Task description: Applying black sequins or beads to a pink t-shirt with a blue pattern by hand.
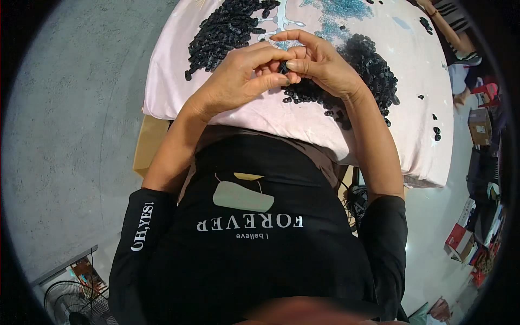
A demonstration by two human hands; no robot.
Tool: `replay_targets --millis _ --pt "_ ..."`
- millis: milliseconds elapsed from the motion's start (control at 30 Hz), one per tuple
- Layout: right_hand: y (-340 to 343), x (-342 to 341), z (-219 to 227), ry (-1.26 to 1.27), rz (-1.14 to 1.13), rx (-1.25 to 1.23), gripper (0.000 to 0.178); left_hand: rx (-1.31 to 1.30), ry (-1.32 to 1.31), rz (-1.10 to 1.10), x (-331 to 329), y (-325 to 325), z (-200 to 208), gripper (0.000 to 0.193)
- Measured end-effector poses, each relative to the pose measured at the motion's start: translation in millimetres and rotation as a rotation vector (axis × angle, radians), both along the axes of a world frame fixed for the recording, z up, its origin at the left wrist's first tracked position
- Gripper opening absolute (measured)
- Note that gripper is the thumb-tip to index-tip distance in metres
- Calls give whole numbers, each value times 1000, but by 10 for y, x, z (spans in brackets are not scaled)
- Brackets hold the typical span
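Over the near side of a cloth-covered table, my two hands meet with the fingertips together. A small black part [283, 67], mostly hidden by fingers, is pinched between them. My left hand [238, 76] closes on it from the left, thumb below and fingers above. From the right, my right hand [327, 67] presses its thumb against the same piece, with the index finger arched above. Left of the hands lies a heap of ribbed black pieces [225, 38]. Beside and under my right hand spreads a second heap of small black parts [374, 73].
The pale pink cloth [168, 89] drapes over the table edge. Tiny teal see-through pieces [346, 10] lie at the far side. A few loose black parts [437, 135] sit at the right. Another person's arm [447, 24] reaches in there. A fan [76, 303] stands lower left.
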State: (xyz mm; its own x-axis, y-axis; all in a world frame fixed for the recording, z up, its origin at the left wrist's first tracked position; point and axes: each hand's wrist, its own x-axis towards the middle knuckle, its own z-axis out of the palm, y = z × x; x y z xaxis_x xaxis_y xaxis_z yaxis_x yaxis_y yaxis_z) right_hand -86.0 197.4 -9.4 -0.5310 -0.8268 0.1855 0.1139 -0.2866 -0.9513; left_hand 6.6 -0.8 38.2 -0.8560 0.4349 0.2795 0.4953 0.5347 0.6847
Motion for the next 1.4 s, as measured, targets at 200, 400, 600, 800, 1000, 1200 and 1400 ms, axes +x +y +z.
replay_targets --millis 200,400,600,800,1000,1200,1400 --pt "0 -12 -41 -41 40 -18 45 -3 89 28 44 78 -45 34" --pt "13 -6 -4 -63 75 -53 43 79 281 87 45 173 -104 26" --pt "20 8 5 -74 115 -20 42 60 247 96 51 161 -118 25" --pt "18 -38 -52 -41 89 58 30 -26 121 -78 -22 233 543 28" --pt "68 -85 -45 -174 46 121 20 -89 307 -454 34 707 366 19" --pt "33 -106 -121 -135 -22 1 18 -105 183 157 -151 14 266 16" --pt "34 -141 -168 -94 -101 -30 23 -22 312 -197 -124 318 212 37"
